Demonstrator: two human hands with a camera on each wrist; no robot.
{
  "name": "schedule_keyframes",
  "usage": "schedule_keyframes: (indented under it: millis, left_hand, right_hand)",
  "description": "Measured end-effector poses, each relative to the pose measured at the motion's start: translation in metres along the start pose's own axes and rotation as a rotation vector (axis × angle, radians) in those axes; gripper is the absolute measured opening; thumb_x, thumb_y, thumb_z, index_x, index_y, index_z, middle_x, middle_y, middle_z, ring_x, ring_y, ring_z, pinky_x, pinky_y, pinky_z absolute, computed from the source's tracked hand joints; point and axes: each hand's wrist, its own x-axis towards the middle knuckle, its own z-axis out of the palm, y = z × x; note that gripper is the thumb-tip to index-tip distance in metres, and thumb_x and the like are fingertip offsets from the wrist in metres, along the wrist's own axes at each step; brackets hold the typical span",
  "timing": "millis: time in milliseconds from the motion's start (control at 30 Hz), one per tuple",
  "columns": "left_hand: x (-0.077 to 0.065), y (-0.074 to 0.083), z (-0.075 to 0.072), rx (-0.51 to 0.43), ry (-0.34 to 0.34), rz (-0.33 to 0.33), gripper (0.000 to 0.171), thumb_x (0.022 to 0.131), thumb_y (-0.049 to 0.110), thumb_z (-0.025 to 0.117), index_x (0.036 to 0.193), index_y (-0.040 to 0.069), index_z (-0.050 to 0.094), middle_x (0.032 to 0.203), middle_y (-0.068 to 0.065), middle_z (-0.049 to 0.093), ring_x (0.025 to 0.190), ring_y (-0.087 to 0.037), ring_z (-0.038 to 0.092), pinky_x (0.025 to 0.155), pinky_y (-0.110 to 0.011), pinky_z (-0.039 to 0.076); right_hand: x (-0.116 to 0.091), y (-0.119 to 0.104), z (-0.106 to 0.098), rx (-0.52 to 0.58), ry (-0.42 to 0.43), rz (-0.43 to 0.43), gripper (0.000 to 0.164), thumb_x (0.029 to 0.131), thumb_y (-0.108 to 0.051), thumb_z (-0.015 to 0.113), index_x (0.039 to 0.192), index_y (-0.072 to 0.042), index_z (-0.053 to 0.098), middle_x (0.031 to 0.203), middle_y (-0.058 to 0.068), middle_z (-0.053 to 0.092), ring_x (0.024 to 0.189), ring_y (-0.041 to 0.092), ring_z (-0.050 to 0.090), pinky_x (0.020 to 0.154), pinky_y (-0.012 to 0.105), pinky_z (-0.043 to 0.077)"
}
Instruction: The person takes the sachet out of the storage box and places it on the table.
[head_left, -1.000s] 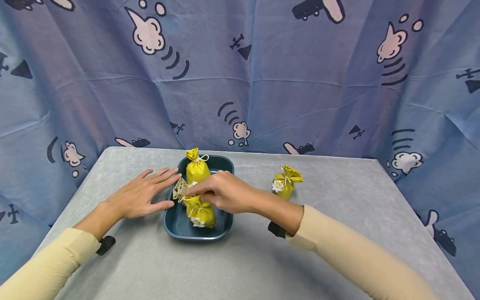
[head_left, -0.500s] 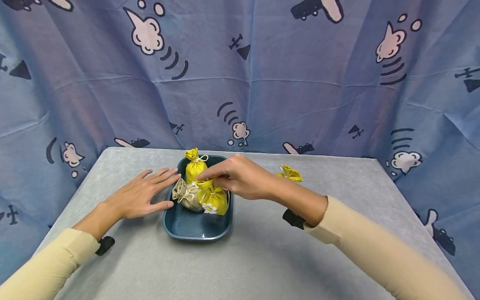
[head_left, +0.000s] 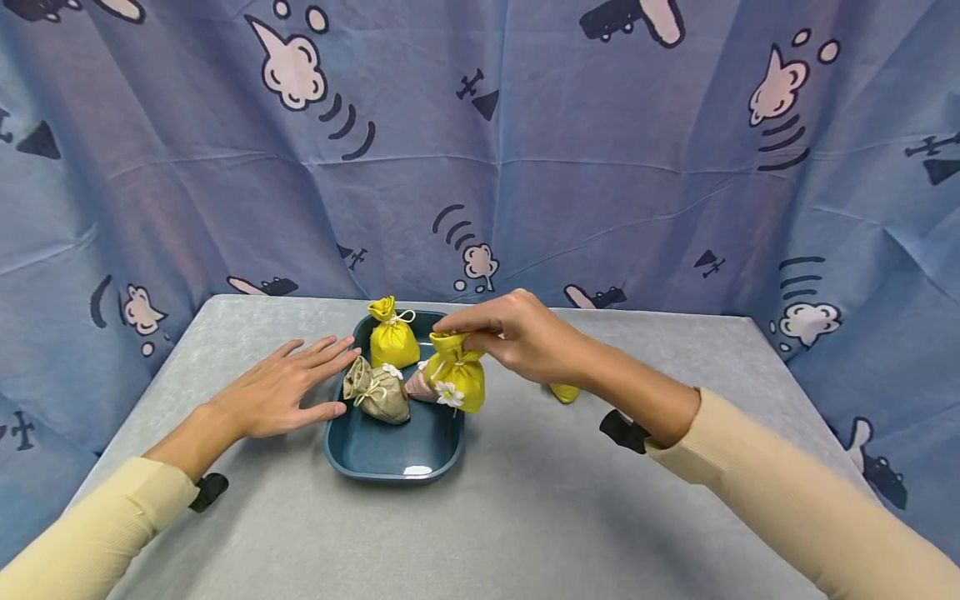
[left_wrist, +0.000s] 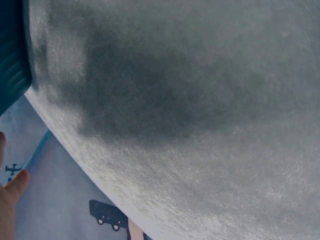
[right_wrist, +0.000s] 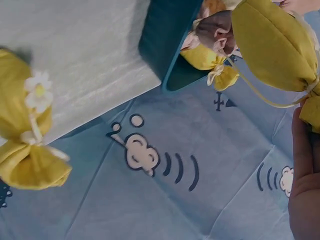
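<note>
My right hand (head_left: 528, 337) pinches the gathered top of a yellow drawstring pouch (head_left: 463, 382) with a white flower, which hangs over the right side of a dark teal tray (head_left: 397, 477). In the tray stand another yellow pouch (head_left: 393, 343) at the back and a beige pouch (head_left: 386, 397) lying on its side. A pinkish pouch (head_left: 420, 387) is partly hidden behind the held one. My left hand (head_left: 292, 390) lies with fingers spread at the tray's left rim. In the right wrist view the held pouch (right_wrist: 275, 45) hangs by my fingers (right_wrist: 302, 145).
A further yellow pouch (right_wrist: 25, 120) with a white flower is on the grey table (head_left: 525, 517), right of the tray; my right forearm mostly hides it in the head view. A patterned blue curtain (head_left: 600, 167) hangs behind the table.
My right hand has lifted the yellow pouch and carried it rightward and back, from the tray's middle to its right rim. The beige pouch has come into fuller view. My left hand stays put.
</note>
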Motion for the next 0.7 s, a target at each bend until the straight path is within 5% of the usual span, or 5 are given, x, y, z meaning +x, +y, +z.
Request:
schedule_keyframes:
  millis: [400,700]
  left_hand:
    - [-0.001,0.0,0.0,0.004,0.006,0.001,0.078,0.096,0.061,0.051,0.158,0.017,0.032,0.163,-0.005,0.025,0.148,-0.032,0.026,0.115,-0.064,0.018]
    - [0.0,0.0,0.0,0.005,0.004,-0.002,0.078,0.096,0.06,0.052,0.158,0.017,0.032,0.163,-0.005,0.026,0.148,-0.031,0.026,0.115,-0.064,0.019]
  right_hand:
    - [-0.027,0.023,-0.021,-0.076,0.107,0.093,0.033,0.086,0.011,0.068,0.117,0.0,0.073,0.102,0.007,0.076,0.076,0.012,0.067,0.065,0.024,0.052]
    - [-0.046,0.045,-0.024,-0.063,0.096,0.231,0.034,0.089,0.011,0.066,0.121,0.0,0.071,0.111,0.011,0.074,0.096,0.02,0.072,0.081,0.034,0.059]
